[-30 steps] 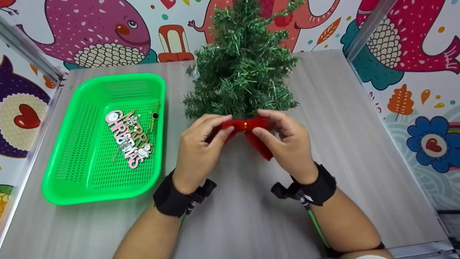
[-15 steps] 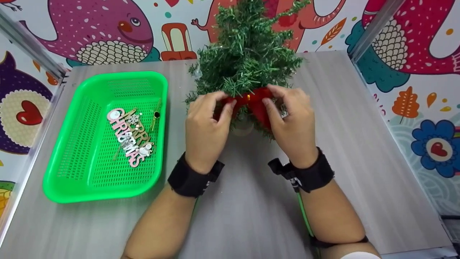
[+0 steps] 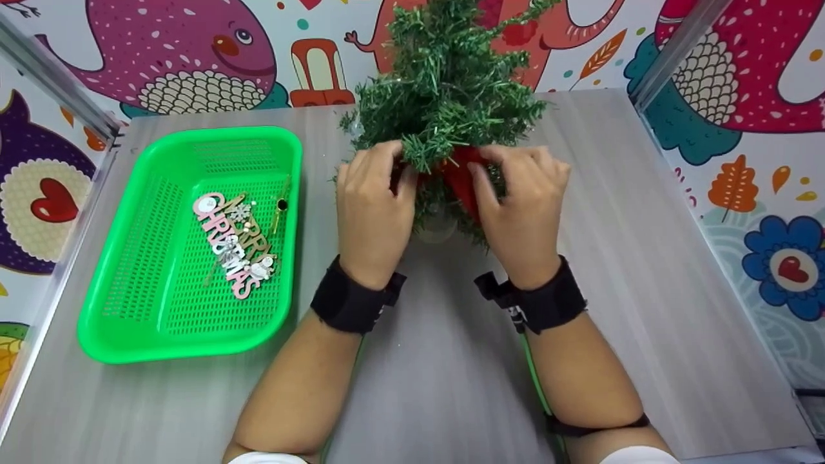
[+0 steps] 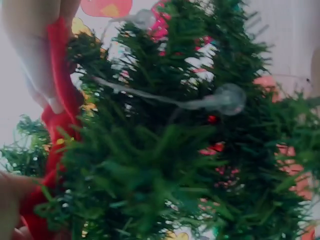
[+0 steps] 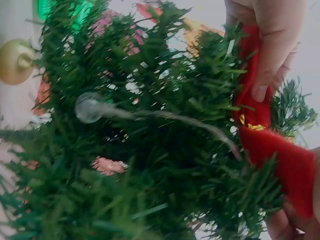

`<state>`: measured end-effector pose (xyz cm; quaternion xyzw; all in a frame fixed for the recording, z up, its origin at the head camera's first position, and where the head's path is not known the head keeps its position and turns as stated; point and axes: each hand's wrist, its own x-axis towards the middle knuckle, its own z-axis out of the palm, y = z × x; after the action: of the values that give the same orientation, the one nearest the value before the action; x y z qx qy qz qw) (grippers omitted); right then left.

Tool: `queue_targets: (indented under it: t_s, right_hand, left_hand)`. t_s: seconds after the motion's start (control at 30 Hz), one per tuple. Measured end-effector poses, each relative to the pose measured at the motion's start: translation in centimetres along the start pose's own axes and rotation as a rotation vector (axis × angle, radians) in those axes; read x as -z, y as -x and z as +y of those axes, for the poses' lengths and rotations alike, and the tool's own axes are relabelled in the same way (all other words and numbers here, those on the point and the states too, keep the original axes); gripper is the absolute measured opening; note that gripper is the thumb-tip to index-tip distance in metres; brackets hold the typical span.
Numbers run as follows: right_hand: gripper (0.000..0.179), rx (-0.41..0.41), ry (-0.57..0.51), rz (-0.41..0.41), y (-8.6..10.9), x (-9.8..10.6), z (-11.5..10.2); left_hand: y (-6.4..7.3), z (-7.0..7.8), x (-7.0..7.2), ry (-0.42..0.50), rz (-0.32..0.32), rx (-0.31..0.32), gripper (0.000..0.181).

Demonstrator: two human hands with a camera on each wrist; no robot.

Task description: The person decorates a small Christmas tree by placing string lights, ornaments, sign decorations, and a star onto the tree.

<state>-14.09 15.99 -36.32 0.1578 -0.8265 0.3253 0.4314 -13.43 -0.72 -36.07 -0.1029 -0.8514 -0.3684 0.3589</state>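
Observation:
A red bow [image 3: 460, 185] with a thin gold tie is at the front of a small green Christmas tree [image 3: 451, 84], partly hidden by branches in the head view. My left hand [image 3: 376, 212] pinches its left side between thumb and fingers. On the other side, my right hand [image 3: 525, 206] pinches the right loop and tail. Close up in the right wrist view, the red bow [image 5: 287, 165] lies right against the needles. The left wrist view shows a fold of the bow [image 4: 62, 90] between fingertips, beside a clear bulb [image 4: 230, 98] on a wire.
To the left stands a green plastic basket [image 3: 187, 356]. In it lie a "Merry Christmas" sign [image 3: 233, 248] and a small gold item with a black spot [image 3: 281, 206]. A gold ball [image 5: 16, 61] shows beside the tree. Patterned walls surround the grey table [image 3: 412, 386].
Both hands have carried the red bow forward and up from in front of the tree into its lower branches. Needles now cover part of it.

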Motion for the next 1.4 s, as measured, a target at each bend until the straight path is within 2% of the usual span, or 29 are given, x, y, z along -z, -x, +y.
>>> queue_targets:
  t_s: [0.17, 0.37, 0.67, 1.0, 1.4]
  right_hand:
    - [0.016, -0.018, 0.028, -0.046, 0.1, -0.3, 0.5]
    - [0.020, -0.025, 0.058, -0.051, 0.1, -0.3, 0.8]
    - [0.025, -0.030, 0.100, -0.079, 0.1, -0.1, 0.7]
    - [0.023, -0.051, 0.046, -0.067, -0.1, 0.8, 0.5]
    - [0.020, -0.008, -0.002, -0.018, 0.0, 1.8, -0.3]
  left_hand:
    - [0.3, -0.5, -0.5, -0.017, 0.010, 0.001, 0.012]
    - [0.9, -0.8, -0.5, 0.030, 0.035, -0.022, 0.011]
    - [1.6, -0.9, -0.4, 0.085, 0.004, -0.030, 0.014]
    - [1.6, -0.9, -0.2, 0.110, 0.037, -0.039, 0.014]
    - [1.9, -0.9, 0.8, 0.160, 0.102, -0.045, 0.017]
